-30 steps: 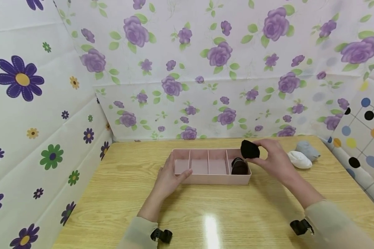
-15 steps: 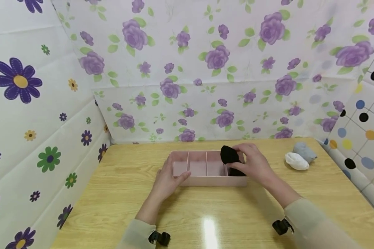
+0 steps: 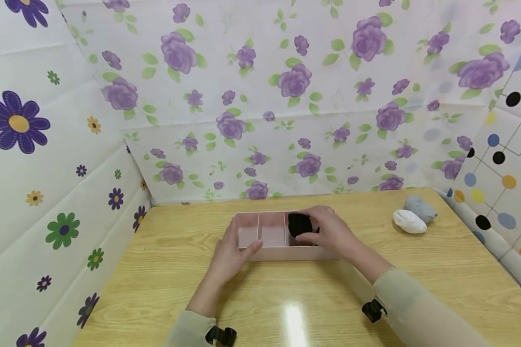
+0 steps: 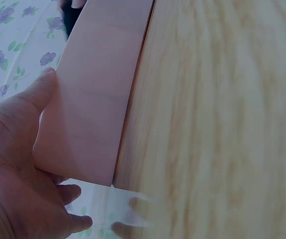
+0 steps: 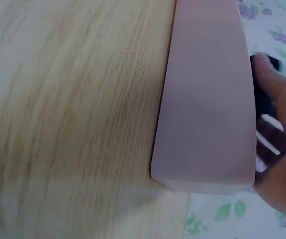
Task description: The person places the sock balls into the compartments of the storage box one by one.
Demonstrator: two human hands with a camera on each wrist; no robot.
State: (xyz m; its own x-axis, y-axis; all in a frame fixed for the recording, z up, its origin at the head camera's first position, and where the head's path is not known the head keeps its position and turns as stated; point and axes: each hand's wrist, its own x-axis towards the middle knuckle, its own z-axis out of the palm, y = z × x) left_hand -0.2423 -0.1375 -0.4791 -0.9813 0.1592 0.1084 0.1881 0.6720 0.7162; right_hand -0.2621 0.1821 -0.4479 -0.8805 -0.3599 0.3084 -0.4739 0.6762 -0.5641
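A long pink divided box (image 3: 282,254) stands on the wooden table, its compartments in a row. My left hand (image 3: 226,253) holds its left end; in the left wrist view the thumb lies at the top rim and the fingers reach round the end wall. My right hand (image 3: 330,232) pinches a black balled-up cloth, like a rolled sock (image 3: 299,225), between thumb and fingers. This bundle sits low in the third compartment from the left, within the walls. Another dark bundle in the rightmost compartment is mostly hidden beneath the right hand. The two left compartments show bare floors.
At the right of the table lie a white cloth bundle (image 3: 410,221) and a grey one (image 3: 420,208), side by side. A flowered cloth wall (image 3: 269,159) rises behind the table, with patterned cloths along both sides.
My right hand has carried the black bundle leftward and down, from above the box's right end into the third compartment. The left hand keeps its hold on the box.
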